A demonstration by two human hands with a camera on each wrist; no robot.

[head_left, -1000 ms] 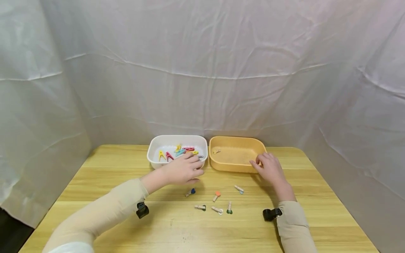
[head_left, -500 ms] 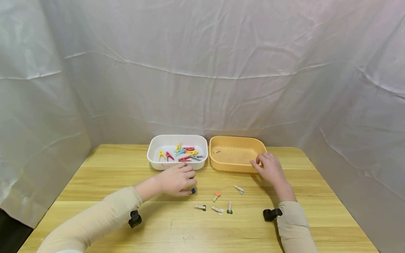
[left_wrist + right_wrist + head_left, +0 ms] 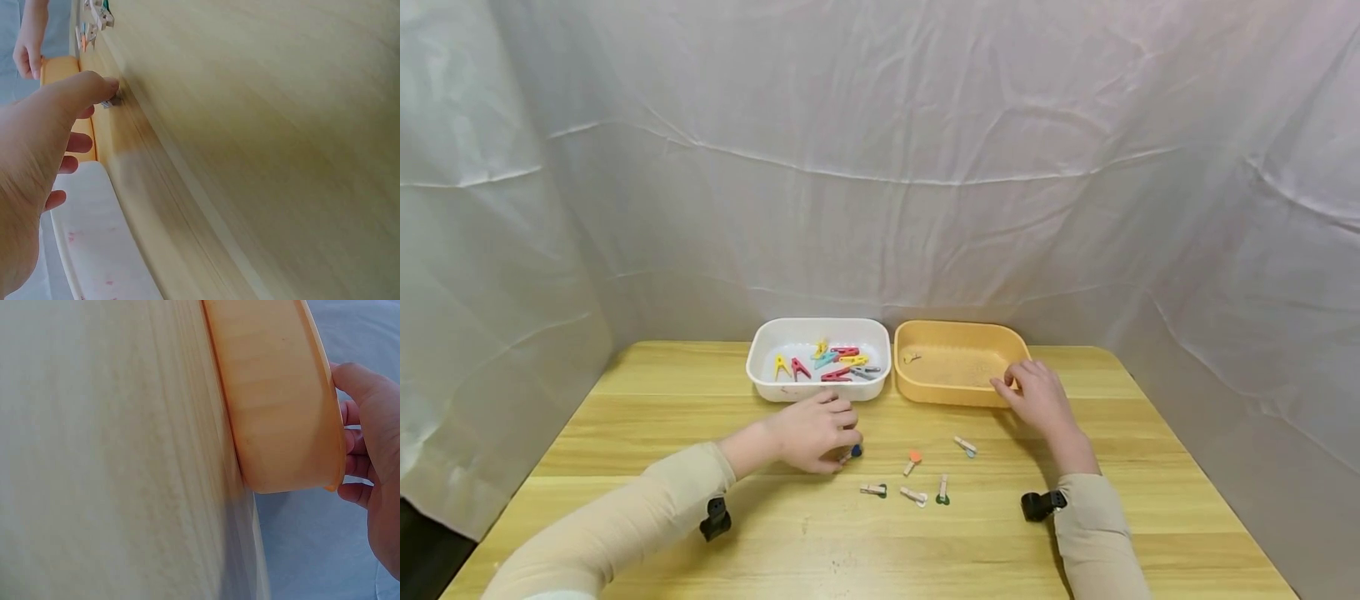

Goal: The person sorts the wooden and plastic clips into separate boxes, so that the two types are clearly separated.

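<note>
Blue-tipped peg (image 3: 852, 454) lies on the bench (image 3: 625, 417), at the left end of the loose scatter of small wooden pegs and in front of the white tub (image 3: 760, 385). Left hand (image 3: 814, 431) has come back from the white tub's near rim, where it was a second ago, and dropped to the bench; half a second ago it was already over the peg, and now its fingertips close in on it. In the left wrist view the thumb and forefinger (image 3: 103, 84) meet at the small peg (image 3: 114, 100), other fingers loosely spread; it looks like a pinch just forming, peg not yet off the wood. Red peg (image 3: 836, 376) now shows in the tub's near part, a spot the hand covered a second ago; cannot say whether the hand put it there. Right hand (image 3: 1033, 396) unchanged across the three moments: fingers curled over the near right rim of the orange tub (image 3: 955, 398), thumb on the outside wall, steadying it. Orange tub holds one small pale peg (image 3: 913, 359) near its far left corner. Other loose pegs unmoved on the bench: orange-tipped peg (image 3: 913, 461), pale peg (image 3: 966, 447), and three in the front row (image 3: 914, 497). Judgement: the left hand has gone from the white tub to the wooden pegs, taking the nearest one first.
</note>
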